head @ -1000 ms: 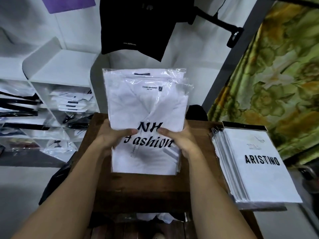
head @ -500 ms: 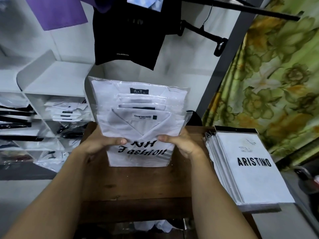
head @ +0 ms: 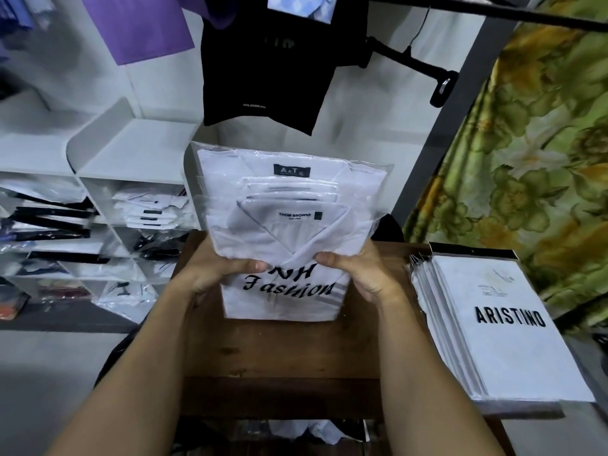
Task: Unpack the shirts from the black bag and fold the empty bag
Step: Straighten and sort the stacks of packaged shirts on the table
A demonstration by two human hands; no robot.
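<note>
Left hand [head: 210, 274], right hand [head: 365, 278] at shirt-stack [head: 289, 225] edges

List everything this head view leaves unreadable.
All in the head view:
- Stack of shirts: count unclear; the front pack covers those behind.
- Fingers of left hand and right hand: hidden behind the stack; only thumbs show.
- Black bag: only a dark sliver beside the left forearm; contents unseen.
- Aristino pack: its small label print is too small.
- White item under the table: cut off by the table's front.
</note>
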